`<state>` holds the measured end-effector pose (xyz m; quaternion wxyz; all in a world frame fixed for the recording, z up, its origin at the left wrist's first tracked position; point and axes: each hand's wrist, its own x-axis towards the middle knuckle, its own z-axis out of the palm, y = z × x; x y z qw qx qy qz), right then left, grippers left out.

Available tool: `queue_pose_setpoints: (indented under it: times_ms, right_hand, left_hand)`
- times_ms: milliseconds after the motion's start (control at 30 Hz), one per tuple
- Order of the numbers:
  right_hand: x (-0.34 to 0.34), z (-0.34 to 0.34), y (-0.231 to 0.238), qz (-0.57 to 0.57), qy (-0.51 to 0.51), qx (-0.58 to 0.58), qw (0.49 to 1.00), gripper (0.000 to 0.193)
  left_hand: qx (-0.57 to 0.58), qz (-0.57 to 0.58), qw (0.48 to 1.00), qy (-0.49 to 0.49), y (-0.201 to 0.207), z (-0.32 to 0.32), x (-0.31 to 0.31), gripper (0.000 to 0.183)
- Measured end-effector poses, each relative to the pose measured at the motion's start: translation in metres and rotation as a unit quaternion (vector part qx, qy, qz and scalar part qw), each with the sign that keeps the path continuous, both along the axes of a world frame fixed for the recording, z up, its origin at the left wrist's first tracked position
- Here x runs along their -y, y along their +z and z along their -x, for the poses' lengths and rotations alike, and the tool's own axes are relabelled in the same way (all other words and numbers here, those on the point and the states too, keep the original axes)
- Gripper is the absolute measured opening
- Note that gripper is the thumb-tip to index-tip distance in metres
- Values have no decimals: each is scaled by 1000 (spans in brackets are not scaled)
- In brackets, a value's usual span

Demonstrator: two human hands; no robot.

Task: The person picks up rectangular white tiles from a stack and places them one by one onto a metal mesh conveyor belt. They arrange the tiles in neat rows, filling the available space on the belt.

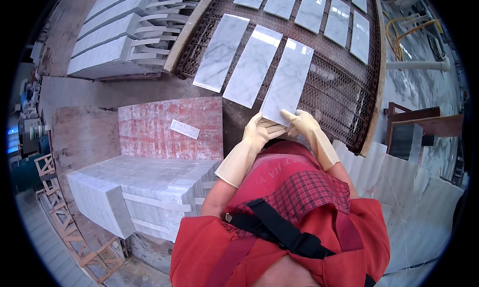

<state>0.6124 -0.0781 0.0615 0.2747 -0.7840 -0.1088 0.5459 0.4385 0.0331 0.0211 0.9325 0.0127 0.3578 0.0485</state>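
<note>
A glossy white marble tile [288, 80] with grey veins is gripped at its near end, while its far part reaches over the wire-mesh conveyor [339, 97]. My left hand [258, 131], in a cream rubber glove, is closed on the tile's near left corner, its fingers partly beneath. On the near right corner my right hand [302, 123], gloved alike, has its thumb on top and its fingers curled under. Left of the held tile, a second tile [253, 67] and a third tile [221, 52] lie side by side on the mesh.
More tiles [310, 10] lie farther up the conveyor. Wooden rails [192, 30] edge its sides. Left of me, stacked tiles [149, 187] stand by a red-and-white stained board [169, 142] holding a small white strip [184, 129]. Strapped slab stacks [107, 42] sit farther back. Corrugated sheets [399, 182] are at right.
</note>
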Motion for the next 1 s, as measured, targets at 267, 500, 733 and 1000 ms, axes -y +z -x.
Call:
queue_pose_setpoints:
  times_ms: [267, 500, 733, 1000]
  right_hand:
    - [22, 5, -6, -73, -168, -109, 977, 52]
    - [33, -10, 22, -146, -178, -109, 967, 44]
    - [69, -9, 36, -245, -246, -86, 934, 38]
    - [103, -15, 15, -234, -262, -62, 934, 39]
  left_hand:
    - [-23, -67, 997, -26, 13, -3, -1, 58]
    - [-55, -106, 992, -29, 7, -6, 5, 57]
    - [-62, -119, 990, -29, 15, -12, 5, 57]
    - [-164, -288, 942, -44, 25, 24, -5, 45]
